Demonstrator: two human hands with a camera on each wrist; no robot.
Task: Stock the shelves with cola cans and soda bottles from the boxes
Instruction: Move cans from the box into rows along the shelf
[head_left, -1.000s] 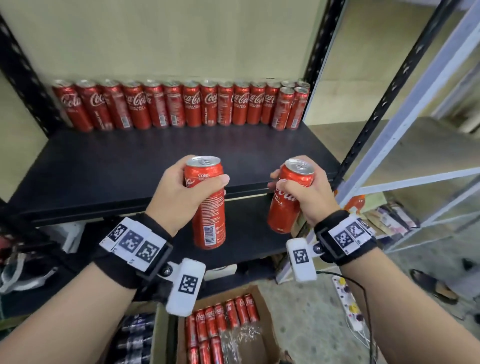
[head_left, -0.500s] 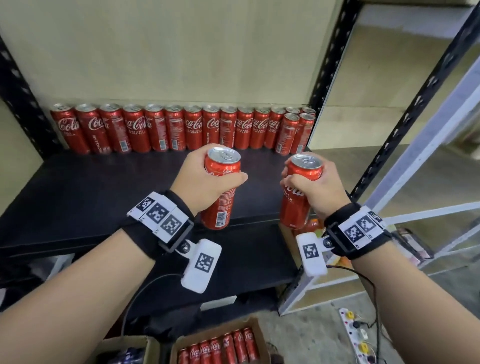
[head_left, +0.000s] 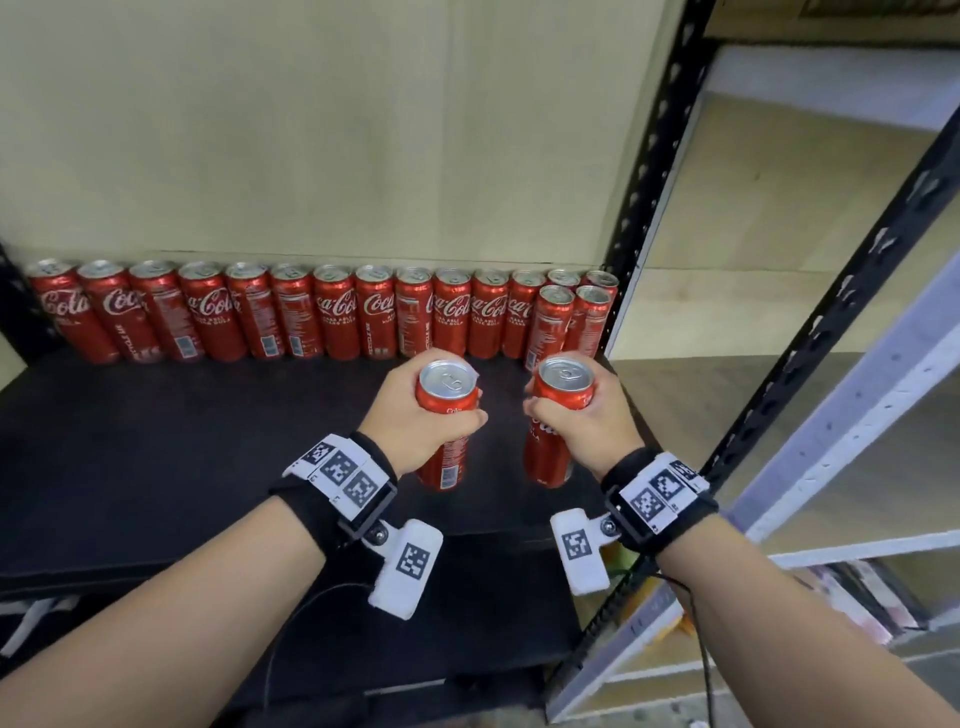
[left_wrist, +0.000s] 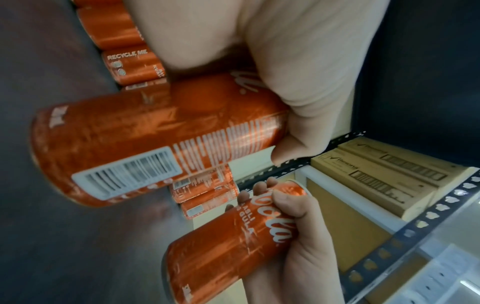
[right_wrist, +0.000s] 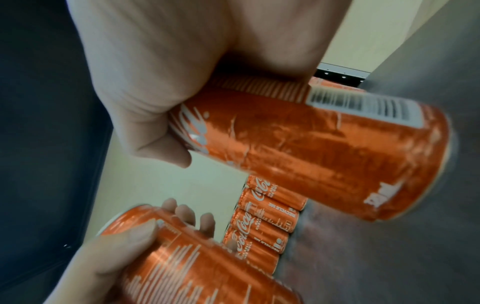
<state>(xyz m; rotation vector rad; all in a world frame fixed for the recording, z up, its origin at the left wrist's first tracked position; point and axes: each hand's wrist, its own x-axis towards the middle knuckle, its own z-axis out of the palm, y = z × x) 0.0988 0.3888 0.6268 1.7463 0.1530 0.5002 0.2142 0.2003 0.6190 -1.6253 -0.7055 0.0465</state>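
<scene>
A: How were the cans held?

B: The left hand (head_left: 415, 415) was wrapped round one cola can (head_left: 445, 421), the right hand (head_left: 587, 421) round a second can (head_left: 556, 415). On both, the fingers were curled closed about the upper body, tops up, presumably so each could be set down upright. Both cans were carried over the black shelf (head_left: 156, 467), in front of the back row of cans (head_left: 311, 317).

A: Why that spot?

B: Two cans (head_left: 574, 317) had been started as a second row at the right end; the held pair was judged bound for beside them.

A: What was added by the wrist views?

B: Barcodes, the right fingertips (left_wrist: 259, 187), and stacked cartons (left_wrist: 384, 174) beyond the post. Whether either base touched the shelf could not be told; the wrist views were blurred.
</scene>
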